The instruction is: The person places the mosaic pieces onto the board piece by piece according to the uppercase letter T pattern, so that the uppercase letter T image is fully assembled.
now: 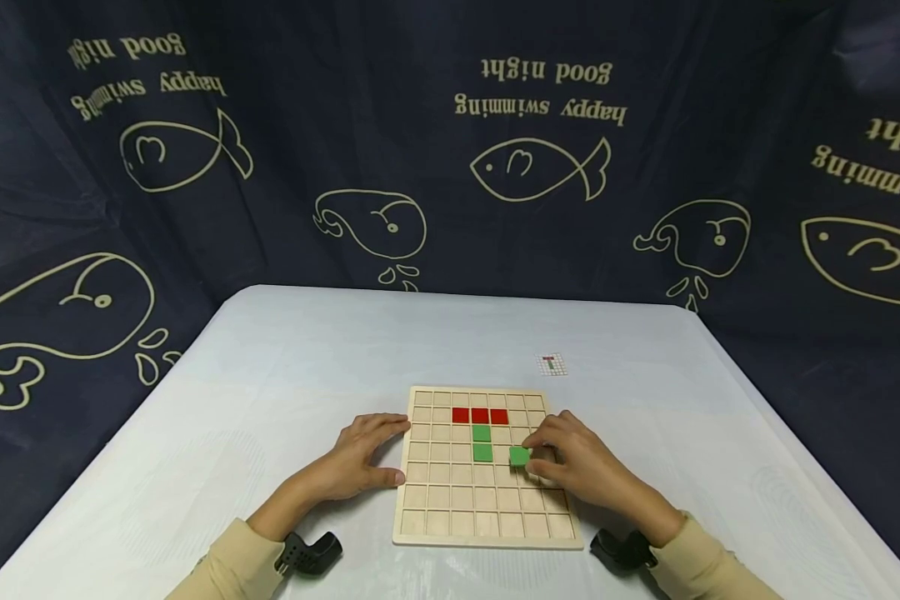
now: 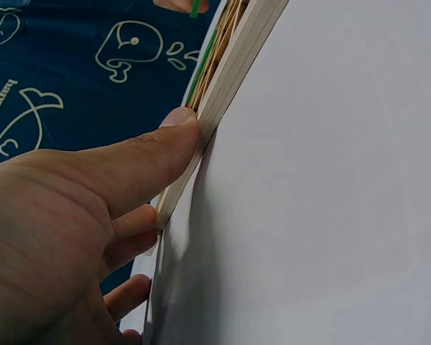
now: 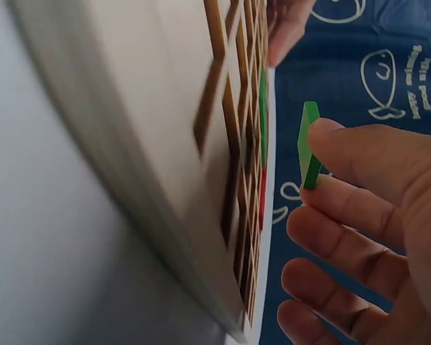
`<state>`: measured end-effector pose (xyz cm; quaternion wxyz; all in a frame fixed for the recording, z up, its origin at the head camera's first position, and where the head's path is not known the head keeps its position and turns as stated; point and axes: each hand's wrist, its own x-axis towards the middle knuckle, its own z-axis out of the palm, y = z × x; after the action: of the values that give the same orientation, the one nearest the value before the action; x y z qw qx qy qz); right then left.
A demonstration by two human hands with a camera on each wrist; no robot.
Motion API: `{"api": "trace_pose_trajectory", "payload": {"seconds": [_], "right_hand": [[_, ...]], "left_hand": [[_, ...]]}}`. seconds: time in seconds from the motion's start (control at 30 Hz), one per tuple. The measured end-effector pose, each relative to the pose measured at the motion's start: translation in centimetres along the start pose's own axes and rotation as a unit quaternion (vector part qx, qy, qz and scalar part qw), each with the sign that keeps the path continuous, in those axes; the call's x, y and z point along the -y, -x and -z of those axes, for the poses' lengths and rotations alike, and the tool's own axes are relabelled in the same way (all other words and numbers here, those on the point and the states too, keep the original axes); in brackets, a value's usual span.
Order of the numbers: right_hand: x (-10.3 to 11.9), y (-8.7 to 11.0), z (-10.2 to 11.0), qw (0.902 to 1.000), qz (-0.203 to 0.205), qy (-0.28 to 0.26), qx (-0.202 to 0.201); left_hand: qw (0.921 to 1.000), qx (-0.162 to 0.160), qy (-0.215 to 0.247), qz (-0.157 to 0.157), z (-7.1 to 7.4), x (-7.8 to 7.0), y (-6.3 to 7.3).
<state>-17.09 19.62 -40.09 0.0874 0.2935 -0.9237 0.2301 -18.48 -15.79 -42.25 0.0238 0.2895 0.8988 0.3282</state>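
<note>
A wooden grid board (image 1: 461, 523) lies on the table, with three red tiles (image 1: 480, 416) in a row and two green tiles (image 1: 482, 433) in a column below the middle one. My left hand (image 1: 360, 460) rests against the board's left edge, its thumb and fingertips touching the rim and the fingers fairly straight. Between thumb and index finger, my right hand (image 1: 581, 461) pinches a square green tile (image 3: 310, 144) above the right half of the grid. The right wrist view shows that tile raised off the board, its other fingers loosely bent below.
A small printed card (image 1: 552, 364) with a red and green pattern on a grid lies behind the board. The white-covered table (image 1: 307, 350) reaches back to a dark blue curtain (image 1: 420, 117) with fish and whale drawings. Each wrist wears a black device (image 1: 313, 553).
</note>
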Motion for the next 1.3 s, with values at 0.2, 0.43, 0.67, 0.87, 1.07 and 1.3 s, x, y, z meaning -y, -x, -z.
{"api": "trace_pose_trajectory", "payload": {"seconds": [0.2,0.43,0.67,0.87,1.07,1.3], "right_hand": [[0.8,-0.3,-0.7,1.0,0.003,-0.003,0.004],[1.6,-0.6,-1.3,0.9997,0.025,-0.002,-0.001],[2.1,-0.6,-1.6,0.9993,0.031,0.019,-0.012],[2.7,-0.7,-2.0,0.9996,0.016,0.021,-0.014],[3.3,-1.0,-2.4,0.9999,0.004,0.013,-0.009],[3.6,-1.3,-2.8,0.9998,0.004,0.019,-0.003]], "left_hand": [[1.0,-0.003,-0.002,-0.004,0.0,0.0,0.0],[1.0,-0.005,-0.005,-0.006,-0.1,0.1,0.0],[1.0,-0.005,-0.001,-0.004,-0.1,0.2,-0.1],[1.0,-0.001,0.001,-0.001,-0.1,0.2,0.0],[1.0,0.005,0.0,0.003,-0.1,0.1,0.0],[1.0,0.0,0.001,0.003,-0.1,0.2,0.0]]}}
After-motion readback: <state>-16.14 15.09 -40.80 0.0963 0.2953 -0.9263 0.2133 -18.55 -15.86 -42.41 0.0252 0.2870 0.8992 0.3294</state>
